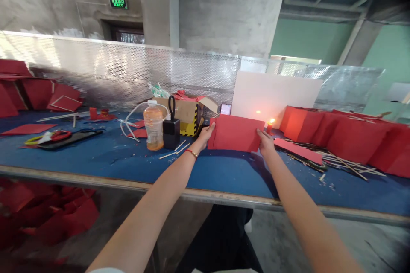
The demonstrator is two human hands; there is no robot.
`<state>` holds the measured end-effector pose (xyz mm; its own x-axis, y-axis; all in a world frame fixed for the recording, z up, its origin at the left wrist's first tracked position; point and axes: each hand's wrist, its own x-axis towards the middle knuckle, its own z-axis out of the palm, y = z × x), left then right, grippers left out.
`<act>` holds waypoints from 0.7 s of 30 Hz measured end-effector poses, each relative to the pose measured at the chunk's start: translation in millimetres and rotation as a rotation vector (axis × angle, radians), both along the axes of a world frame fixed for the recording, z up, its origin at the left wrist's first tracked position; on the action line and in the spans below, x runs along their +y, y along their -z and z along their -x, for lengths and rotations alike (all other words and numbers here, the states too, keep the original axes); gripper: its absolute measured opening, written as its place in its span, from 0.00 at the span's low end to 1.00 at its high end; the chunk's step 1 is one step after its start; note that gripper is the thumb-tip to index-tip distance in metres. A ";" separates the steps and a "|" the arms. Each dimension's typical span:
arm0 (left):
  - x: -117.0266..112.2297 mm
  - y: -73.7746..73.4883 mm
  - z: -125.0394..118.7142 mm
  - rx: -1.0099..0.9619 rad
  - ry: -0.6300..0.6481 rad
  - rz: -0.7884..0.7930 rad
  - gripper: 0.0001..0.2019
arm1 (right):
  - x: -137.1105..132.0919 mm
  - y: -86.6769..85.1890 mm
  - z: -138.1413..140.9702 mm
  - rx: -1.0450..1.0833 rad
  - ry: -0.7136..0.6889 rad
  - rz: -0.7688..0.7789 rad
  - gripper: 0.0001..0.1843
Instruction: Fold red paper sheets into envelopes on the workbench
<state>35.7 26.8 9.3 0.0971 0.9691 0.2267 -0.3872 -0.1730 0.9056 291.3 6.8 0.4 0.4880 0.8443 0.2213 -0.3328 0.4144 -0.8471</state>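
Observation:
Between both hands a flat red sheet is held up over the blue tabletop. My left hand grips its left edge, where a second red layer or folded flap shows. On the right edge my right hand pinches the sheet, thumb in front and fingers partly hidden. Just behind the right hand stands a lit red candle. A red strip lies right of that hand, on thin wooden sticks.
A bottle of orange drink, a black power bank and a cardboard box stand left of my left hand. Red bags line the right side. Scissors lie far left. A white board leans at the back.

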 end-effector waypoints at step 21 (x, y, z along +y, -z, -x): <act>-1.0 10.3 0.9 0.127 0.130 -0.095 0.30 | -6.9 1.2 13.9 -0.199 -0.055 -0.030 0.24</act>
